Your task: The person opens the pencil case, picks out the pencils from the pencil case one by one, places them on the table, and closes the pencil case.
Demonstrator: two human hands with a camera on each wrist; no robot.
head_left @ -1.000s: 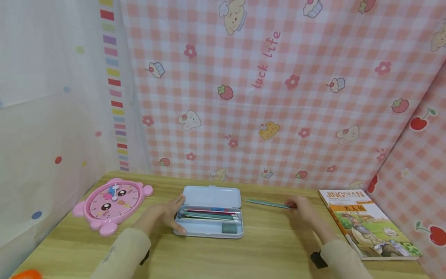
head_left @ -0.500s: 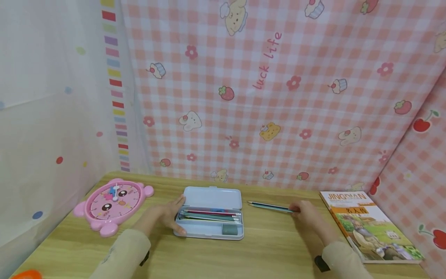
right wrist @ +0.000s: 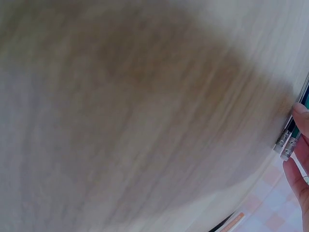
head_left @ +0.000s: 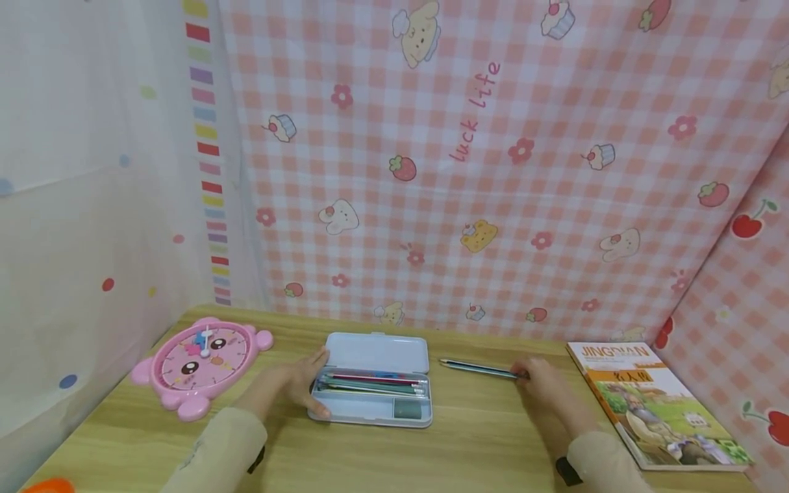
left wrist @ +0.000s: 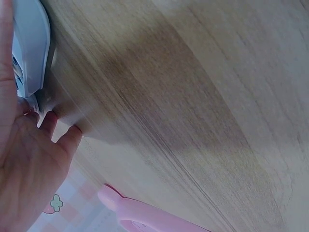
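A pale blue pencil case lies open on the table, its lid folded back. Several pencils fill its rear compartment, and a grey-green block sits in the front right one. My left hand rests against the case's left end, thumb on the front corner and fingers spread toward the hinge side. To the right of the case, my right hand pinches two pencils near their eraser ends, points toward the case. Both metal-banded ends show side by side in the right wrist view.
A pink toy clock with an animal face lies at the left. At the right lies a book with an illustrated cover. An orange object pokes in at the lower left. Checked cloth hangs behind the table.
My right hand has shifted slightly right with the pencils; a second, dark one now shows beside the light green one. My left hand stays at the case.
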